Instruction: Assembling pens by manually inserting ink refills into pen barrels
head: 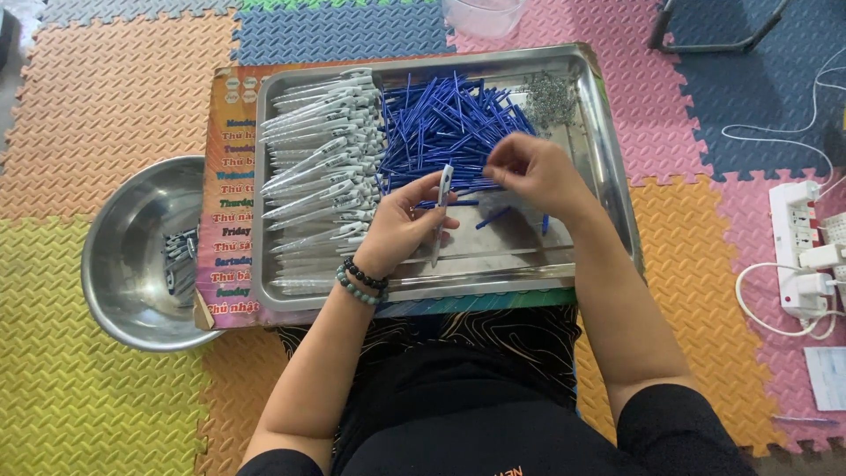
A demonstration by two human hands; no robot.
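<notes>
A steel tray (608, 159) rests on a colourful board on my lap. Its left side holds a stack of several white pen barrels (322, 167); its middle holds a heap of blue pen refills (445, 119); small metal springs (548, 92) lie at its back right. My left hand (397, 225), with bead bracelets on the wrist, grips one white pen barrel (442, 198) upright over the tray. My right hand (529, 172) pinches at the blue refills beside it, fingers closed on something small and blue.
A round steel bowl (123, 256) with several assembled pens sits on the foam floor mat at left. A white power strip (797, 247) with plugs and cables lies at right. A clear plastic container (485, 13) and a black stand leg stand beyond the tray.
</notes>
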